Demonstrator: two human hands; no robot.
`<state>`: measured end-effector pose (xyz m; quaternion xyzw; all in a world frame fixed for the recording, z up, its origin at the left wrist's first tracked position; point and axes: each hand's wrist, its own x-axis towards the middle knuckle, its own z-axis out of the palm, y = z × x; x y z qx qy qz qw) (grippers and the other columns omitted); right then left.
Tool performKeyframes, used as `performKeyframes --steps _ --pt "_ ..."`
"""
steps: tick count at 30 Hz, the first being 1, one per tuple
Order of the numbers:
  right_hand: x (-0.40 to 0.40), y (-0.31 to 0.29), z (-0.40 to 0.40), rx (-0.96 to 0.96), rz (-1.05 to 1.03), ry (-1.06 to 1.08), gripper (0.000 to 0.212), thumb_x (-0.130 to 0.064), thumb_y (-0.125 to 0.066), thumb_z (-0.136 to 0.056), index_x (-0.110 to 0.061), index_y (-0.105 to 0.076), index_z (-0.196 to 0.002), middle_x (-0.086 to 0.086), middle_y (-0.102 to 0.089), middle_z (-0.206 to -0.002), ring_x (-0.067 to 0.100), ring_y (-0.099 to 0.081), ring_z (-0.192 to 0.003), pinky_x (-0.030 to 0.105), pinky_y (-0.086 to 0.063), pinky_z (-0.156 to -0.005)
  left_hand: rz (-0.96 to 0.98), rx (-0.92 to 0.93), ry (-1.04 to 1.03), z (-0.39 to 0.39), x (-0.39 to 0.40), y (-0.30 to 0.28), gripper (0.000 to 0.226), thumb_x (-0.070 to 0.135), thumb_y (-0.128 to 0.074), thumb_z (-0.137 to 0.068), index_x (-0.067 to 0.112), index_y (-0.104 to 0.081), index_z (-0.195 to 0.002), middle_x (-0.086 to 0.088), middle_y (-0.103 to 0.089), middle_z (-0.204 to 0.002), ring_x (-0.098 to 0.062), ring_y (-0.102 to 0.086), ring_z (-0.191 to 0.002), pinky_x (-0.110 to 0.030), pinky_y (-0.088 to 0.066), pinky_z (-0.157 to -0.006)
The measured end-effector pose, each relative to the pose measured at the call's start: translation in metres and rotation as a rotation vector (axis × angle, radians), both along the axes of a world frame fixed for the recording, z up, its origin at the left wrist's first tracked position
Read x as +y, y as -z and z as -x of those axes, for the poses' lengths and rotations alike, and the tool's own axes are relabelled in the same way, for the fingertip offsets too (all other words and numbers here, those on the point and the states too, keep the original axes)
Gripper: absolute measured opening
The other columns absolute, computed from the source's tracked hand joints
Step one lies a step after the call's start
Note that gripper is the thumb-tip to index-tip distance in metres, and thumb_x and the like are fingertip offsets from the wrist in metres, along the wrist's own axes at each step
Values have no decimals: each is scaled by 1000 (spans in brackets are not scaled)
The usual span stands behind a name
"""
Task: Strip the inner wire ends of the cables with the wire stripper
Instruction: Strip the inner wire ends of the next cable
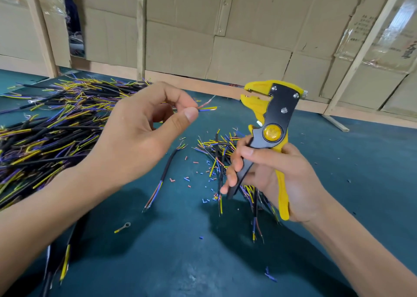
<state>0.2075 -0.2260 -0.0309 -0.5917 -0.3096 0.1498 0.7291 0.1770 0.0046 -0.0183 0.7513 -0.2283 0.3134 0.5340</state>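
Note:
My left hand [144, 125] pinches a cable between thumb and forefinger, and its thin inner wire ends [207, 107], red, yellow and blue, stick out to the right. The rest of that cable is hidden behind the hand. My right hand [277, 179] grips the handles of a yellow and black wire stripper [274, 120], held upright. Its jaws [255, 93] stand slightly apart and face left, a short way right of the wire ends, not touching them.
A large heap of black cables [56, 120] with yellow and purple wires covers the left of the teal table [180, 251]. A smaller pile [223, 152] lies under the stripper. One single cable [164, 174], insulation scraps and a ring terminal [123, 227] lie between. Cardboard walls stand behind.

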Motion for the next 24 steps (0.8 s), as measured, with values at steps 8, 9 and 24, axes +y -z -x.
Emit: performKeyframes --steps 8,9,24 --pt "-5 7 0 -182 213 -107 16 -16 -63 -91 -2 -60 -85 15 -63 -77 38 -64 -70 71 -50 -73 100 72 50 -3 -8 4 4 30 -61 -93 28 -63 -91 20 -52 -61 -9 -36 -50 -21 -29 -50" --pt "-5 8 0 -190 236 -101 18 -17 -64 -92 -1 -59 -86 14 -64 -77 38 -64 -71 72 -49 -74 101 66 50 -3 -9 4 3 29 -61 -93 28 -63 -91 20 -52 -60 -7 -36 -49 -19 -30 -49" --pt "-4 0 3 -46 170 -188 13 -10 -64 -91 2 -60 -87 17 -59 -78 37 -61 -68 53 -56 -69 145 8 104 -1 -8 3 6 22 -61 -95 27 -59 -95 9 -56 -82 -10 -37 -50 -15 -31 -47"
